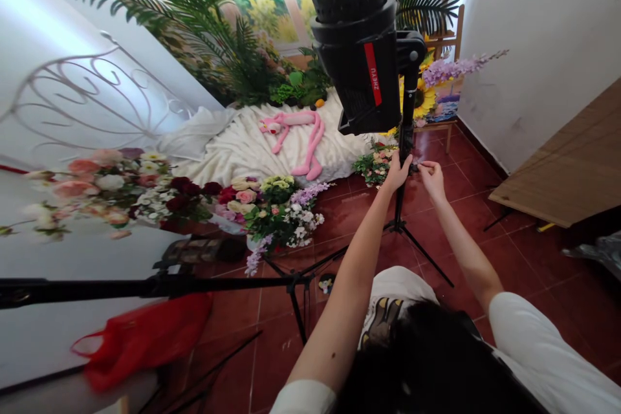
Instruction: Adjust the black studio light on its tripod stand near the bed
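Observation:
A black studio light (356,58) with a red label is mounted on top of a black light stand (398,204). My left hand (398,171) is wrapped round the stand's pole below the lamp. Just right of the pole, my right hand (431,179) has thumb and fingers pinched together at a small dark tightening knob (414,168) on the stand. The stand's legs are spread on the red tiled floor.
A second black stand (218,283) reaches in from the left. Flower bunches (286,213), a white fur blanket (237,142) with a pink plush toy (310,136), a wooden board (557,162) and a red bag (150,333) surround me.

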Motion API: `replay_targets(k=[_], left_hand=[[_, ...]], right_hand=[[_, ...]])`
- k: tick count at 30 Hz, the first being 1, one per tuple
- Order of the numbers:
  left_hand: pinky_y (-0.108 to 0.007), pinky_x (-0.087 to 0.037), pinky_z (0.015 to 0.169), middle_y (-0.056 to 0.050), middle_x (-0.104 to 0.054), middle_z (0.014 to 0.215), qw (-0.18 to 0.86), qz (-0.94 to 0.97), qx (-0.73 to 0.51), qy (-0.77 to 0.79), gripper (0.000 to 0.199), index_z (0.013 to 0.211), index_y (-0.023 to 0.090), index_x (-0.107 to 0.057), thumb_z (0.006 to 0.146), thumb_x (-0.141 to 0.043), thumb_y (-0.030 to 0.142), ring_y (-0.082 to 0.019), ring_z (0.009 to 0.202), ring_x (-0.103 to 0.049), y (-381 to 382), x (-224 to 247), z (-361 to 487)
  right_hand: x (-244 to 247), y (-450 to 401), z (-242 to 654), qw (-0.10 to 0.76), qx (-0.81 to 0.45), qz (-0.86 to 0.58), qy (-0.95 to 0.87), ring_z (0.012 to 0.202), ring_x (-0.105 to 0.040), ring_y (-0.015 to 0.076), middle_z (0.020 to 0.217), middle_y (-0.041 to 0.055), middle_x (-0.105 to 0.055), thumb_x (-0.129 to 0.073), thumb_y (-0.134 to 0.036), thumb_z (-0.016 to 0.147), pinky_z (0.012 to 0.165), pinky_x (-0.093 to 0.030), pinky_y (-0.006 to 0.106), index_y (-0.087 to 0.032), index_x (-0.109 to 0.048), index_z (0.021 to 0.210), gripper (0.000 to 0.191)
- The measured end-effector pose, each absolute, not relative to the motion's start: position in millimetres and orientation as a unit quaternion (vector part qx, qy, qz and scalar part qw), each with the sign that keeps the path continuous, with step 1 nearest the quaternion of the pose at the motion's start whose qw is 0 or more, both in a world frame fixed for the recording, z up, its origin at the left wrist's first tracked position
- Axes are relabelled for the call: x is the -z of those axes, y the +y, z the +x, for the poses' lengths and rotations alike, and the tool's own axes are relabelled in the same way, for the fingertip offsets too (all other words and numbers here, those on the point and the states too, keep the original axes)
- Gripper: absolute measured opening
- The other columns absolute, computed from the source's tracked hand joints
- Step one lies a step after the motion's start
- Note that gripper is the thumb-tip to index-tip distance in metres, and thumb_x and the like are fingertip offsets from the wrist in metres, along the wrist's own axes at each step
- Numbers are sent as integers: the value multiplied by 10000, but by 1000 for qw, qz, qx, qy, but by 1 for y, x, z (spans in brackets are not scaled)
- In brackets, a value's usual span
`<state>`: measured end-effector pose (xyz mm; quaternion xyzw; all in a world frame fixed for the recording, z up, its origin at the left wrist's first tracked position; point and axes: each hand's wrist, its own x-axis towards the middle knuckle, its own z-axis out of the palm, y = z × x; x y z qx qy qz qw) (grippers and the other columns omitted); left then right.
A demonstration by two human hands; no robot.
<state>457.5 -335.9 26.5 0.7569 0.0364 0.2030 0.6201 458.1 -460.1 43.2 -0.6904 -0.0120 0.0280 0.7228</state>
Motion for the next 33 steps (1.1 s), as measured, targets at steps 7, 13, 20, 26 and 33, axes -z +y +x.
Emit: replay_targets(k=[7,13,20,26,33], left_hand=[[-399,-379,1131,-98,-560,1206,633,746,-205,31,431,1224,210,-476,934,-512,527,-215,1214,-536,-337,-28,455],[-400,-391,1122,-103,-564,1187,628,750,-207,25,416,1190,197,-478,939,-501,528,-209,1182,-549,-336,-26,456],[-387,-392,1102,-95,-563,1161,629,749,-208,28,426,1179,207,-482,932,-498,554,-207,1152,-546,-336,-23,458],[-402,-377,1126,-98,-565,1201,628,750,-205,28,413,1212,213,-475,936,-514,518,-208,1184,-543,-335,-21,459],[-427,-371,1139,-130,-569,1218,629,749,-207,26,472,1240,186,-478,930,-510,540,-231,1236,-537,-334,-16,464]], right_hand=[[-50,-476,437,488,156,-822,-247,1014,-638,262,1072,102,-702,-671,-371,824,927,-507,441,-225,-576,1066,299],[-50,-475,432,435,217,-852,-197,960,-627,275,989,72,-734,-651,-344,864,870,-492,418,-242,-613,1054,219],[-47,-470,437,456,204,-851,-161,932,-668,262,951,62,-741,-681,-403,837,827,-503,381,-250,-618,1050,269],[-52,-469,441,543,147,-821,-99,776,-710,238,807,26,-740,-758,-462,739,783,-528,376,-234,-615,1030,396],[-46,-468,465,647,15,-762,-28,632,-645,173,703,14,-696,-838,-498,580,645,-519,310,-171,-674,1002,558]])
